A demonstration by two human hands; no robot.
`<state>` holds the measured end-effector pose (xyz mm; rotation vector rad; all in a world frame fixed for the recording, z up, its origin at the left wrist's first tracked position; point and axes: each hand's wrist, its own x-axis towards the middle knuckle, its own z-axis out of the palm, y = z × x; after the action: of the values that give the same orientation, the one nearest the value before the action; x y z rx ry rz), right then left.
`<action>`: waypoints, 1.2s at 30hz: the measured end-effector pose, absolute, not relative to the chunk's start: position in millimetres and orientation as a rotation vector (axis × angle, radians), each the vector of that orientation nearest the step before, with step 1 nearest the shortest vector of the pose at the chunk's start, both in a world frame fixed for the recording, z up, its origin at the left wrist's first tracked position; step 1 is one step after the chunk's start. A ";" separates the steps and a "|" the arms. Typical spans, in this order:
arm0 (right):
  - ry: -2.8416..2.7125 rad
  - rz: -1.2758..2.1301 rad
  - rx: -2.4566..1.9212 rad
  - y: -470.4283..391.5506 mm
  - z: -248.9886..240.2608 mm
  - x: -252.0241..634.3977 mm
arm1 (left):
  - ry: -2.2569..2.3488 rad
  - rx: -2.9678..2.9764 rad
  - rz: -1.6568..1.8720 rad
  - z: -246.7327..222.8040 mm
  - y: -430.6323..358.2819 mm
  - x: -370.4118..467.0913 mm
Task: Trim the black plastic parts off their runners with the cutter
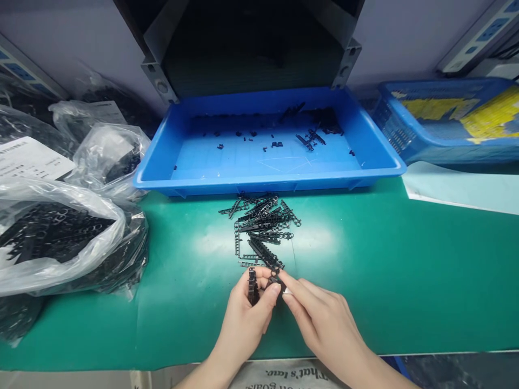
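Note:
My left hand (242, 321) is closed on a black plastic strip (253, 286), which stands up between thumb and palm. A black piece with ring-shaped ends (274, 274) sits at its thumb and fingertips. My right hand (326, 313) meets the left there, thumb and forefinger pinched at that piece's right side. A small white bit (287, 291) shows at the right fingertips; what it is I cannot make out. Just beyond both hands, a loose pile of black plastic strips (265, 221) lies on the green mat (397, 270).
Behind the pile stands a blue tray (267, 188) with scattered small black pieces. Clear plastic bags of black parts (60, 232) crowd the left side. At the right are a blue basket (425, 146) with yellow material and a pale sheet (458, 186). A dark shelf (255, 48) overhangs the tray.

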<state>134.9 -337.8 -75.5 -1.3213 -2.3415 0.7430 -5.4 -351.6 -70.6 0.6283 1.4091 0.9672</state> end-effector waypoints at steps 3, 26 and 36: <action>-2.314 0.727 -1.351 -339.7 -77.5 130.8 | 1.400 0.639 0.947 -78.3 -353.1 -6.9; -2.297 0.549 -1.422 -297.7 -75.1 138.2 | 1.632 0.803 1.185 -76.3 -356.1 -36.7; -2.307 0.644 -0.705 -310.3 -74.8 154.3 | 0.919 0.538 0.734 -65.3 -346.2 -33.7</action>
<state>154.3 -310.3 -74.8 -0.7046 -2.3074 0.6443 -33.7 -346.2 -65.3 0.5381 0.9185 0.7339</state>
